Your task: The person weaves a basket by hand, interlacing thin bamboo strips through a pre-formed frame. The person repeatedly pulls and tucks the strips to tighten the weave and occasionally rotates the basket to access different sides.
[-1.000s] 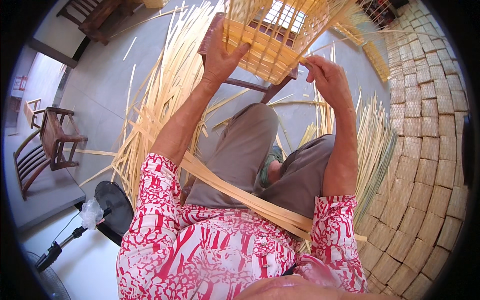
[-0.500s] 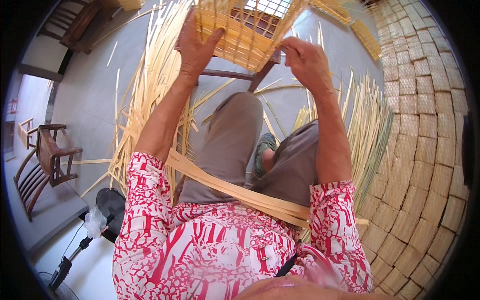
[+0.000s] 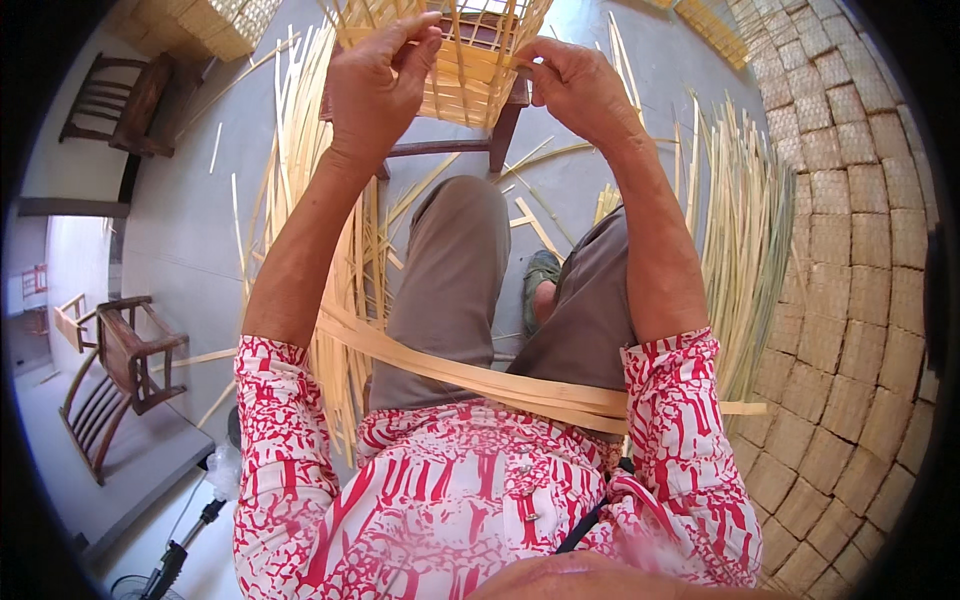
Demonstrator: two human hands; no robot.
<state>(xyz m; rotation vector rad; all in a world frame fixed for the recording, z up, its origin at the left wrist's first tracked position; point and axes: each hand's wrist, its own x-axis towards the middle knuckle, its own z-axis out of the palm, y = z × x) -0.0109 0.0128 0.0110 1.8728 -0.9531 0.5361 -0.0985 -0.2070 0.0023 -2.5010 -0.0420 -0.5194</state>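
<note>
A half-woven basket of pale bamboo strips point(image 3: 470, 90) stands upright in front of me, cut off by the upper edge, with loose uprights and open gaps in its wall. My left hand point(image 3: 380, 90) is over its left side, thumb and fingers bent close together; what lies between them is too small to make out. At the right corner my right hand point(image 3: 580, 90) pinches a bamboo strip point(image 3: 522, 66) against the wall. Several flat bamboo strips point(image 3: 470, 376) lie across my lap, passing beneath my right sleeve.
The basket rests on a dark wooden stool point(image 3: 505, 135). Long loose strips point(image 3: 300, 130) cover the floor at left, and a bundle of thin strips point(image 3: 745, 200) lies at right. Stacked woven pieces point(image 3: 840, 250) line the right side. Wooden chairs point(image 3: 135, 350) stand at left.
My left hand has come off its spread hold on the basket's left wall, and its thumb and fingers have drawn together. The right hand has shifted left along with the basket.
</note>
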